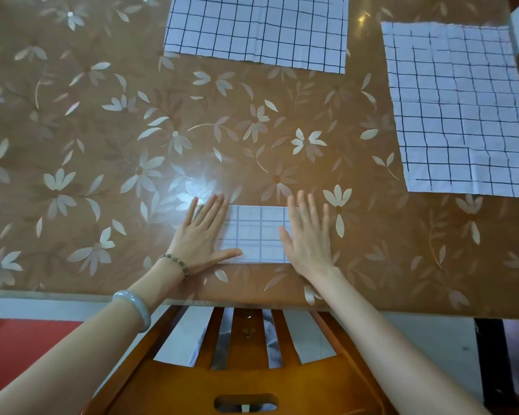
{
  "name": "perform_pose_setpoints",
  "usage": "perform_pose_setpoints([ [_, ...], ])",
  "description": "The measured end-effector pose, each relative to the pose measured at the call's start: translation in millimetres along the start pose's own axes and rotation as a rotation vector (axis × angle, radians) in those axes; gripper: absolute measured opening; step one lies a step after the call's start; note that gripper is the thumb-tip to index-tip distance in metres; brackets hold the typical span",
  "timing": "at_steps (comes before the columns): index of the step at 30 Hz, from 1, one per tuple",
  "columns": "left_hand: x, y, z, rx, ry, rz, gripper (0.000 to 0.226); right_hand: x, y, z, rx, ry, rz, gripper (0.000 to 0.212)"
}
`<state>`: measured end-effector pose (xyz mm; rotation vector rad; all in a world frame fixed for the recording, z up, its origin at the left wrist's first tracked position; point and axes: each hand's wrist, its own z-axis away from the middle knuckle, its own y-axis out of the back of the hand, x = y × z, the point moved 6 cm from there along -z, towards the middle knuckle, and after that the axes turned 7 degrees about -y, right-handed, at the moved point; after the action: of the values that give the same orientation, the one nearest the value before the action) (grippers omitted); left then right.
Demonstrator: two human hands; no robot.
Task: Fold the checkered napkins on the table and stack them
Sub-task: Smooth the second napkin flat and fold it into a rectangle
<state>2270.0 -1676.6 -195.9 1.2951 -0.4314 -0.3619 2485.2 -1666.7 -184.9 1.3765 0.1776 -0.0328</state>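
Currently, I press my left hand (203,235) flat on the 9 o'clock end of the folded napkin (258,233) and my right hand (307,235) flat on its 3 o'clock end. The fingers of both hands are straight and grip nothing, and the hands lie apart with the middle of the cloth showing between them. The folded napkin lies at 6 o'clock on the table (102,145), near the front edge. Risk one: the tabletop looks glossy, so uneven pressure from either palm could slide the cloth and skew its layers. Risk two: the folds may spring open once I lift both palms, because nothing else holds them down. Risk three: a push toward 6 o'clock could carry the cloth over the front edge and onto the chair (252,369) below it. Open tabletop extends toward 12 o'clock and 9 o'clock and gives room for stacking. One unfolded napkin (256,28) lies flat at 12 o'clock and a second unfolded napkin (462,109) at 2 o'clock, both well apart from my hands. The second one runs out of view at 3 o'clock, so I cannot tell its clearance from that table edge.
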Motion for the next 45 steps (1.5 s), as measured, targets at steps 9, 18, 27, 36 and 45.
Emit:
perform_pose_setpoints([
  [9,35.9,-11.4,-29.2,-0.062,-0.130,-0.037,0.099,-36.9,-27.5,-2.8,-0.093,0.117,0.049,0.064],
  [18,9.3,-11.0,-9.5,-0.123,-0.074,0.039,0.105,31.7,-21.6,7.7,-0.115,0.002,0.129,0.077],
  [27,3.8,23.6,-44.7,0.236,0.096,0.287,0.036,30.5,-20.0,7.4,-0.170,-0.003,0.173,0.077],
  [36,18.8,38.1,-93.4,-0.319,0.068,0.352,0.018,27.3,-8.4,4.3,-0.175,-0.029,0.138,0.076],
  [45,-2.0,67.0,-42.2,-0.138,0.206,1.032,0.023,30.3,48.0,17.5,-0.293,-0.535,-1.286,0.041],
])
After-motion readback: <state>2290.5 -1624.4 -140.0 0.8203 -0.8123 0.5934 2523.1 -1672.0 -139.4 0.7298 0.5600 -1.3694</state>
